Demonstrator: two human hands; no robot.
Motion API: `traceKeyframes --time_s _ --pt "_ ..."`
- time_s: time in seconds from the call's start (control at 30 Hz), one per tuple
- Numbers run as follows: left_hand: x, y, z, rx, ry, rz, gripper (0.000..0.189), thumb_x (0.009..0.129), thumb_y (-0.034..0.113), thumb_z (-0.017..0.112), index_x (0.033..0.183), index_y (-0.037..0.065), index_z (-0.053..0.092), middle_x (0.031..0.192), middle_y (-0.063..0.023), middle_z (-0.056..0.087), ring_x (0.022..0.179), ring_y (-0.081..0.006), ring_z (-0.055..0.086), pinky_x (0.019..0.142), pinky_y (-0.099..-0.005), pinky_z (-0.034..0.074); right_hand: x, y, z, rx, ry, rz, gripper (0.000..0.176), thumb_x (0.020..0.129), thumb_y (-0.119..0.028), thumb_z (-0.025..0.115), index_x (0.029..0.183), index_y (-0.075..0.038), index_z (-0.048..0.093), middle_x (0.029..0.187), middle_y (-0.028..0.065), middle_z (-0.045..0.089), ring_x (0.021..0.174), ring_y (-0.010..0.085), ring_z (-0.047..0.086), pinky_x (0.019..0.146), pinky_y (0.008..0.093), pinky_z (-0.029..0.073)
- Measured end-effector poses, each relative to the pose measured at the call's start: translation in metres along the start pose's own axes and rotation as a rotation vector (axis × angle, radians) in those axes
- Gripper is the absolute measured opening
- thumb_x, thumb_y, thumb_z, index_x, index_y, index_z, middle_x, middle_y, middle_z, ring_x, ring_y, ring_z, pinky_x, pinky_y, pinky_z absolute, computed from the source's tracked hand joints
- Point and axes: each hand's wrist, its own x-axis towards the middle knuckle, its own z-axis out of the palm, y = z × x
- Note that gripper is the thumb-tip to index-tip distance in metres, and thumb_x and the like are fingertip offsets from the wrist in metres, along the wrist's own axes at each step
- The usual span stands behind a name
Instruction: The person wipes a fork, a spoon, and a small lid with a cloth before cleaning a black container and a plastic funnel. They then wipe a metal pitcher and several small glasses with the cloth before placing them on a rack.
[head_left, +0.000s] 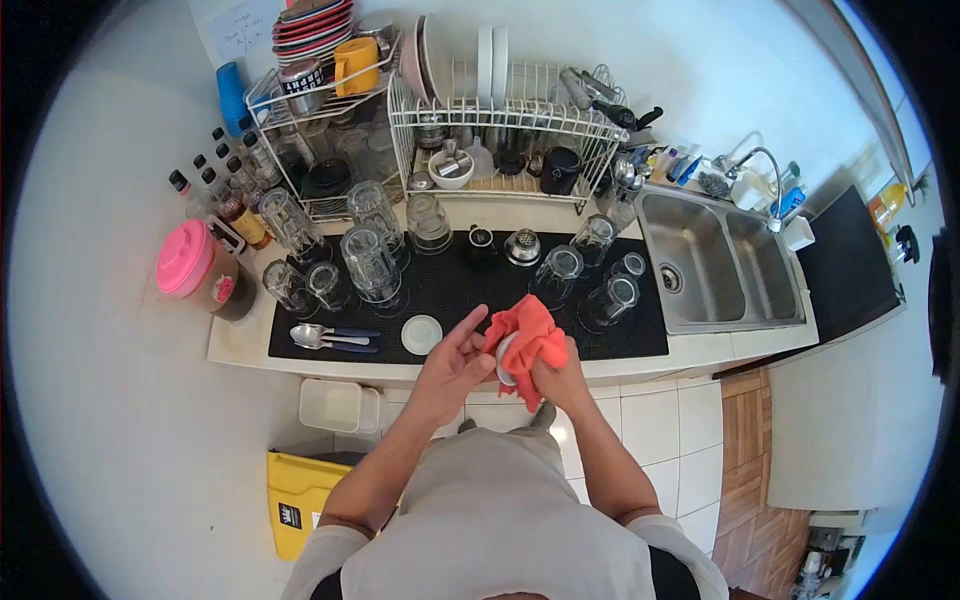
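Head-worn view, looking steeply down from above

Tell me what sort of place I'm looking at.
Probably a kitchen or a small café's washing-up area: there's a double-basin steel sink, a wire dish rack with plates, and upturned glasses on a black mat.

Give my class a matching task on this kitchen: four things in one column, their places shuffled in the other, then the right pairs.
Things
1. Cloth
2. Yellow mug
3. Spoons
4. Double sink

Places
A. Beside the stacked plates
B. At the right end of the counter
C. Bunched in the right hand
D. Lying on the black mat

Right pairs: 1-C; 2-A; 3-D; 4-B
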Motion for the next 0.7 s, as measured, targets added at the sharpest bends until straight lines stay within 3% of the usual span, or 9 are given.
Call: traceKeyframes --time_s 0.03,0.13,0.23,0.33,0.43,0.53,0.63,0.7 --pt "0.000 0.004 -0.002 -0.093 -0.050 -0.043 0.049 0.088 0.008 0.065 0.132 -0.001 0.046 0.116 -0.0087 0.057 0.106 -0.0148 0.055 0.083 -0.0304 0.053 0.003 -0.001 -0.003 -0.047 -0.092 0.020 0.025 0.084 -0.009 0.056 0.107 -0.002 0.059 0.100 0.0125 0.064 0.083 0.0267 0.064 0.074 0.0328 0.050" --pt "-0.001 0.010 -0.012 0.151 -0.234 -0.123 0.047 0.089 0.010 0.064 0.131 0.000 0.046 0.117 -0.0077 0.053 0.108 -0.0157 0.053 0.088 -0.0334 0.051 0.011 -0.025 0.008 -0.080 -0.005 -0.108 0.022 0.084 -0.003 0.054 0.106 0.001 0.057 0.112 0.0106 0.052 0.100 0.0197 0.055 0.087 0.0298 0.044" --pt "-0.007 0.017 -0.002 0.297 -0.176 0.012 0.041 0.089 0.010 0.064 0.126 0.000 0.051 0.113 -0.0063 0.053 0.104 -0.0144 0.053 0.089 -0.0323 0.049 0.009 -0.024 0.016 0.006 0.092 0.007 0.034 0.082 -0.006 0.056 0.116 0.001 0.050 0.110 0.0175 0.058 0.096 0.0282 0.062 0.083 0.0347 0.048" --pt "-0.005 0.010 -0.009 0.455 -0.151 0.182 0.031 0.087 0.008 0.065 0.116 -0.001 0.057 0.106 -0.0050 0.055 0.101 -0.0133 0.052 0.086 -0.0291 0.048 0.011 -0.015 0.011 0.053 -0.015 -0.003 0.035 0.087 -0.008 0.056 0.120 0.000 0.049 0.117 0.0092 0.050 0.109 0.0174 0.051 0.093 0.0306 0.042" --pt "-0.003 0.016 -0.014 0.389 -0.075 0.084 0.020 0.085 0.003 0.067 0.103 -0.003 0.062 0.099 -0.0037 0.056 0.096 -0.0116 0.052 0.081 -0.0258 0.047 0.013 -0.018 -0.001 0.354 -0.057 -0.010 0.049 0.085 -0.008 0.058 0.130 -0.001 0.042 0.121 0.0112 0.053 0.107 0.0182 0.055 0.092 0.0316 0.044" --pt "-0.001 0.010 -0.023 0.219 0.035 0.027 0.015 0.083 0.002 0.069 0.097 -0.002 0.064 0.095 -0.0033 0.056 0.088 -0.0098 0.054 0.077 -0.0246 0.048 0.012 -0.024 -0.008 0.589 0.009 0.213 0.055 0.084 -0.008 0.061 0.135 -0.003 0.040 0.122 0.0067 0.053 0.110 0.0151 0.052 0.094 0.0303 0.042" --pt "-0.003 0.006 -0.019 0.272 0.167 0.039 0.013 0.082 0.000 0.068 0.094 -0.002 0.065 0.092 -0.0038 0.056 0.078 -0.0083 0.054 0.072 -0.0240 0.048 0.012 -0.033 -0.012 0.367 0.002 0.106 0.057 0.084 -0.007 0.061 0.136 -0.003 0.038 0.122 0.0103 0.053 0.109 0.0177 0.054 0.092 0.0315 0.044" --pt "-0.006 -0.001 -0.013 0.550 0.222 0.217 0.010 0.083 -0.001 0.067 0.093 -0.002 0.066 0.091 -0.0035 0.057 0.075 -0.0079 0.056 0.070 -0.0239 0.049 0.012 -0.043 -0.004 0.110 0.021 -0.018 0.056 0.082 -0.004 0.060 0.134 -0.003 0.040 0.118 0.0105 0.055 0.107 0.0160 0.054 0.090 0.0297 0.044"
